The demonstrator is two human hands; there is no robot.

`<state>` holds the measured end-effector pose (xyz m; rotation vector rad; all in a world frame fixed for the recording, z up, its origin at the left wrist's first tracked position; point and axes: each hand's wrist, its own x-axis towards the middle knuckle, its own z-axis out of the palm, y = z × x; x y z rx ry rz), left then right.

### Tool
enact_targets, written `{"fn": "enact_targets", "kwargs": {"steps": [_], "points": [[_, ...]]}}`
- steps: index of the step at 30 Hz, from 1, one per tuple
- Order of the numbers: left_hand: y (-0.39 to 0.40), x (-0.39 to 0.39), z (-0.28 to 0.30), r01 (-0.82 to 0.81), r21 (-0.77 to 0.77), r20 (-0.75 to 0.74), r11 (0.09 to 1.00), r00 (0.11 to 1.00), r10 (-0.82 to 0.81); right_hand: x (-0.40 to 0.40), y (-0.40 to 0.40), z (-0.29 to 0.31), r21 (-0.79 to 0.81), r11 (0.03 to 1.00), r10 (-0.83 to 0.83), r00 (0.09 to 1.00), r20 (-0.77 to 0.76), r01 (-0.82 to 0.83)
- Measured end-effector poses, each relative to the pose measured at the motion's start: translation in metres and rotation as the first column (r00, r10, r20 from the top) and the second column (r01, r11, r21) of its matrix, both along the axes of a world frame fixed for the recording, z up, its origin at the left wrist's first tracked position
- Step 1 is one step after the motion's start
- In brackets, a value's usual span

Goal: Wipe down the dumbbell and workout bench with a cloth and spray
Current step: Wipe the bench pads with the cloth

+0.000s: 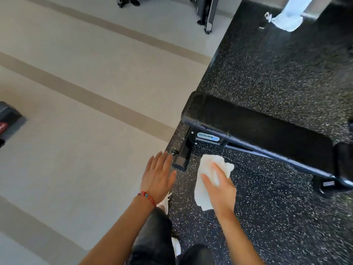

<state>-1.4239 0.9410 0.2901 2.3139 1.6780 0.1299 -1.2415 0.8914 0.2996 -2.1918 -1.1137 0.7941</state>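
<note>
A black padded workout bench (256, 129) runs from the centre to the right edge on a dark metal frame with a blue label. My right hand (219, 186) holds a crumpled white cloth (207, 180) in the air just in front of the bench's near side, below its pad. My left hand (158, 175) is empty, fingers spread, palm down, close to the bench's front foot (180, 159). A red bead bracelet circles my left wrist. No dumbbell or spray bottle is in view.
The bench stands on black speckled rubber flooring (277, 73); pale floor with tan stripes (76, 88) lies to the left. Machine bases (207, 14) stand at the top. Another person's leg and white shoe (288, 18) are at top right. A dark red-marked object (7, 121) sits at the left edge.
</note>
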Motion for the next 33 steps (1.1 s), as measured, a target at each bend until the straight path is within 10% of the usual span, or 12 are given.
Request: {"fn": "enact_targets", "kwargs": {"steps": [14,33], "points": [[0.196,0.04,-0.01,0.076,-0.035,0.004,0.997,0.997,-0.076,0.039,0.179,-0.009,-0.027,0.998,-0.049,0.998,-0.048,0.048],[0.299,0.175,-0.115,-0.253,-0.236,0.003,0.938,0.965,0.262,0.187,0.343,-0.137,-0.138,0.942,0.302,0.952,-0.048,-0.306]]}}
